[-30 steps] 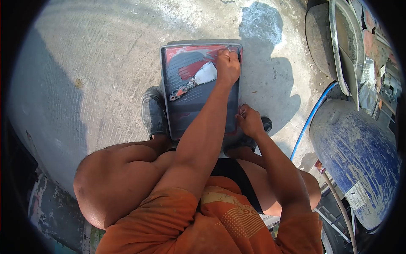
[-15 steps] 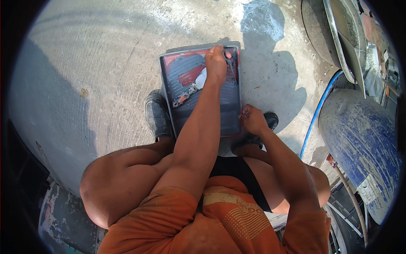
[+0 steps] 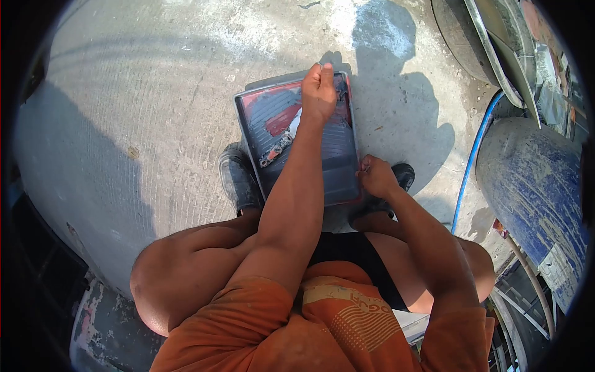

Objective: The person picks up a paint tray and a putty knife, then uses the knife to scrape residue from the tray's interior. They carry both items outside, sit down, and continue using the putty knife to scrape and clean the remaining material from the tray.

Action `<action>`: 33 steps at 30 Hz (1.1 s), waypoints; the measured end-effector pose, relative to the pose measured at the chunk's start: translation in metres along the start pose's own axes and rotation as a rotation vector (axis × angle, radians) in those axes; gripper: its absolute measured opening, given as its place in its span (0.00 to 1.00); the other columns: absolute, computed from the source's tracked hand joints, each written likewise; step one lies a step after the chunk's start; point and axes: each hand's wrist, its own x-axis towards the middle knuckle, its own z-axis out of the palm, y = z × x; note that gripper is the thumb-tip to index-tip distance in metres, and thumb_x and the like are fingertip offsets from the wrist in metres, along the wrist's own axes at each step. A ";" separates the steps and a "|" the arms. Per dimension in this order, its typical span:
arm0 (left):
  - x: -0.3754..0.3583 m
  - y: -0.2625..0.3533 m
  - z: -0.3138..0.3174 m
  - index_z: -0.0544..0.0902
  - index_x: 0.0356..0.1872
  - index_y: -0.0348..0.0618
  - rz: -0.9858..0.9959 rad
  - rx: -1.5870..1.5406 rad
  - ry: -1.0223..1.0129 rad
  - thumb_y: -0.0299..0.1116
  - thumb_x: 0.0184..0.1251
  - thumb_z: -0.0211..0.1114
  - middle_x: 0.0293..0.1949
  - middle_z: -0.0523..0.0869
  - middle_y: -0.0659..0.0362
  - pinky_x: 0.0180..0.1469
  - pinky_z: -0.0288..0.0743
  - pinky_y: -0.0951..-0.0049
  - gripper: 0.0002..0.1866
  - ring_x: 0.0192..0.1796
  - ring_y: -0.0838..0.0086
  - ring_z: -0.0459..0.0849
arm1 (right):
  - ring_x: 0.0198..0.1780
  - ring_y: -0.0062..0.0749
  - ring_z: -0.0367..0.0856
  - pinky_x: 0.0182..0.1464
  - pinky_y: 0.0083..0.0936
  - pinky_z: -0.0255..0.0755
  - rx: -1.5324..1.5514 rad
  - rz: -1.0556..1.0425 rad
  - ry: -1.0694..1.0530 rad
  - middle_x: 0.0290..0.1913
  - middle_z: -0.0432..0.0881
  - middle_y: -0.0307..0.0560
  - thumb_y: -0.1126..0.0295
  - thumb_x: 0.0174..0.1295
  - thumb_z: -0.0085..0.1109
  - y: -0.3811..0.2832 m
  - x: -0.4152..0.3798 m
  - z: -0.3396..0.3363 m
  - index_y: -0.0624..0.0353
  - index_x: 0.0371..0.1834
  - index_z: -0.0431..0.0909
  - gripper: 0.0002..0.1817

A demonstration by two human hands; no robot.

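Observation:
A dark grey paint tray [image 3: 279, 186] with a ribbed slope and red and grey paint smears lies on the concrete between my feet. My left hand [image 3: 319, 93] is closed at the tray's far right corner; what its fingers hold is hidden. Across the slope, partly under my left forearm, lies a paint-spattered tool [image 3: 277, 150] with a white broad end and an orange-marked handle. My right hand [image 3: 376, 178] is pinched on the tray's right rim, near its front corner.
Rough concrete floor [image 3: 180, 118] surrounds the tray. My dark shoes [image 3: 238, 180] stand on either side of it. To the right are a blue hose [image 3: 474, 158], a paint-streaked blue drum [image 3: 533, 173] and a large round metal piece [image 3: 489, 56].
My left hand has turned slightly at the far corner, and a pinkish tip beside it no longer shows. The tray sits slightly rotated and lower in view; the whole view has shifted a little.

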 end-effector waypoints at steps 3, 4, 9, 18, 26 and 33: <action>0.008 0.001 -0.003 0.89 0.45 0.36 0.214 0.499 -0.106 0.37 0.78 0.61 0.22 0.77 0.56 0.41 0.81 0.65 0.14 0.28 0.68 0.82 | 0.45 0.60 0.87 0.50 0.45 0.79 -0.006 0.013 -0.001 0.37 0.88 0.62 0.69 0.59 0.70 -0.001 -0.001 0.000 0.63 0.38 0.81 0.11; 0.007 0.001 -0.002 0.89 0.45 0.36 0.217 0.498 -0.109 0.37 0.78 0.61 0.22 0.77 0.56 0.41 0.81 0.65 0.14 0.28 0.68 0.82 | 0.45 0.61 0.87 0.51 0.45 0.79 -0.024 0.011 0.002 0.37 0.87 0.62 0.69 0.59 0.70 -0.001 0.000 -0.001 0.64 0.38 0.81 0.11; -0.012 -0.008 0.007 0.90 0.50 0.38 0.249 1.033 -0.033 0.31 0.61 0.70 0.39 0.87 0.45 0.55 0.82 0.54 0.16 0.48 0.47 0.88 | 0.46 0.62 0.87 0.51 0.46 0.78 -0.052 -0.031 0.016 0.38 0.87 0.63 0.70 0.58 0.69 0.001 0.001 -0.001 0.63 0.38 0.80 0.10; -0.015 -0.026 0.016 0.89 0.41 0.45 0.265 1.133 -0.004 0.30 0.61 0.68 0.43 0.87 0.51 0.47 0.83 0.52 0.08 0.47 0.51 0.88 | 0.45 0.61 0.87 0.49 0.45 0.78 -0.138 -0.120 0.019 0.38 0.87 0.63 0.70 0.59 0.70 0.002 0.002 -0.001 0.64 0.41 0.80 0.12; -0.015 -0.028 0.019 0.85 0.42 0.42 0.275 0.928 0.156 0.30 0.70 0.65 0.42 0.87 0.50 0.49 0.79 0.53 0.06 0.47 0.50 0.87 | 0.47 0.62 0.87 0.52 0.46 0.78 -0.140 -0.063 -0.003 0.40 0.87 0.64 0.70 0.58 0.69 -0.003 0.001 -0.004 0.64 0.41 0.81 0.12; -0.012 -0.031 0.010 0.82 0.42 0.36 0.463 0.588 0.234 0.25 0.71 0.64 0.39 0.84 0.44 0.48 0.77 0.55 0.04 0.42 0.49 0.85 | 0.46 0.60 0.87 0.51 0.44 0.78 -0.116 -0.076 0.015 0.39 0.88 0.62 0.69 0.58 0.70 0.004 0.003 -0.001 0.64 0.40 0.81 0.12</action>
